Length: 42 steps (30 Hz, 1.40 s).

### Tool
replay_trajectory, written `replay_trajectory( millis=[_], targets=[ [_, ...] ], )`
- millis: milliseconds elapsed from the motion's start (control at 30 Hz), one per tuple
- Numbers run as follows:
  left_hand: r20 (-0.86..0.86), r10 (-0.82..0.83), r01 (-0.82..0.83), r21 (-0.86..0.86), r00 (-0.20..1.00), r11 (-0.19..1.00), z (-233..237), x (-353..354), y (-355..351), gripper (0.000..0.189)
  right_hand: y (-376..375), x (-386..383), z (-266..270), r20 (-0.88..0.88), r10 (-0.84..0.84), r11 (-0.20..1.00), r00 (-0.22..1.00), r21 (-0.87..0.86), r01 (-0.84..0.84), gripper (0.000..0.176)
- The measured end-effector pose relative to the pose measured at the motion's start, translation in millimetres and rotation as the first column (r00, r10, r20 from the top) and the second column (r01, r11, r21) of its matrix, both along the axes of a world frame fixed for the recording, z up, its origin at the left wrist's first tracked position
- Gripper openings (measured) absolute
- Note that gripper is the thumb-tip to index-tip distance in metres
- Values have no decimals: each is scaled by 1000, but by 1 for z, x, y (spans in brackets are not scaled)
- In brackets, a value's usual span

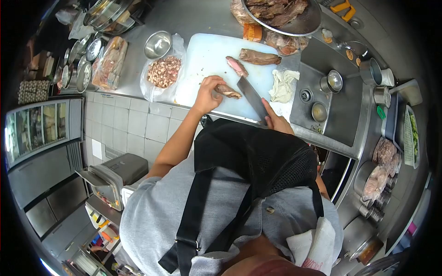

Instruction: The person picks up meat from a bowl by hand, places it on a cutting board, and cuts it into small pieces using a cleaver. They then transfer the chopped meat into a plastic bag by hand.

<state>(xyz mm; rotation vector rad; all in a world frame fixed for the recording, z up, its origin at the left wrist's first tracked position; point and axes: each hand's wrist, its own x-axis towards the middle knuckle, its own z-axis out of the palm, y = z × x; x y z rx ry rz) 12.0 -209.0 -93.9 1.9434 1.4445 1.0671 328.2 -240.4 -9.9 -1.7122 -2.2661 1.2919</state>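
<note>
My left hand curls its fingers around the near end of a brown piece of cooked meat lying on the white cutting board. My right hand grips the handle of a broad-bladed knife, its blade angled over the board just right of that piece. Beyond the blade tip rests a cut piece of meat with a pink face. A longer brown meat piece lies farther back on the board. A crumpled white cloth sits at the board's right edge.
Left of the board, diced meat fills a plastic bag, with a steel bowl behind it. A large bowl of dark meat stands at the back. On the right is a steel sink holding small bowls. Bagged meat lies far left.
</note>
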Motion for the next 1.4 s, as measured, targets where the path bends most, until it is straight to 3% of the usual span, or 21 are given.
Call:
replay_trajectory(
  millis=[67,200,367,767,900,967,1133,1200,1267,1400],
  targets=[
    [6,156,-156,90,988,984,-5,4,-10,34,2,-3,5,36,37,994,999,103,-41,69],
    [-50,154,-142,196,987,970,-23,18,-10,14,7,-13,25,111,125,981,986,136,-139,71],
    [-46,186,-171,225,981,959,-30,24,-11,13,14,-23,31,196,248,951,949,139,-277,77],
    [-7,215,-206,257,977,944,-32,24,-10,15,24,-50,35,281,338,932,898,35,-361,95],
    [-21,201,-189,264,979,946,-31,23,-9,14,40,-68,5,265,360,924,894,27,-380,94],
    [-18,208,-197,258,978,946,-33,23,-10,14,48,-73,-43,131,346,896,929,246,-369,94],
    [-3,206,-198,266,979,943,-32,23,-13,14,53,-79,-40,159,330,911,930,204,-358,92],
    [91,236,-251,243,968,937,-32,22,-11,14,56,-74,-41,160,339,902,927,224,-368,91],
    [83,233,-248,272,969,930,-30,18,-9,14,51,-61,-40,190,335,925,923,123,-361,89],
    [69,208,-219,265,976,939,-28,18,-12,14,46,-49,-8,187,333,923,924,137,-360,89]
  ],
)
